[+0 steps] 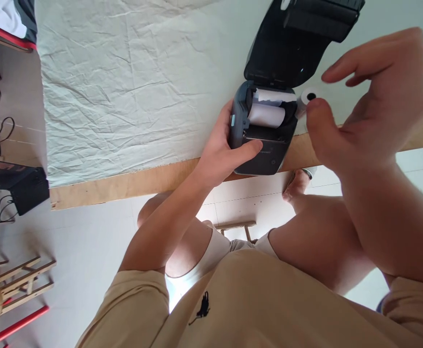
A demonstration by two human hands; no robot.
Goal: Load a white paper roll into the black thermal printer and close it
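Observation:
A black portable label printer [260, 157] stands at the table's near edge, its hinged lid [287, 53] swung up and away from me. Inside the compartment lies a white paper roll [266, 116], with a torn strip of paper above it. My left hand [222, 150] is closed around the printer's left side, thumb over the front. My right hand [374, 92] hovers to the right, fingers and thumb apart. Just beside its thumb tip is a second small white roll [307, 95] with a dark core, partly hidden by the thumb.
A pale green wrinkled cloth [132, 87] covers the table, whose wooden edge [124, 186] runs in front of me. At the left are a black box [26, 191], cables and a wooden stool [19, 285] on the floor. My legs are below the edge.

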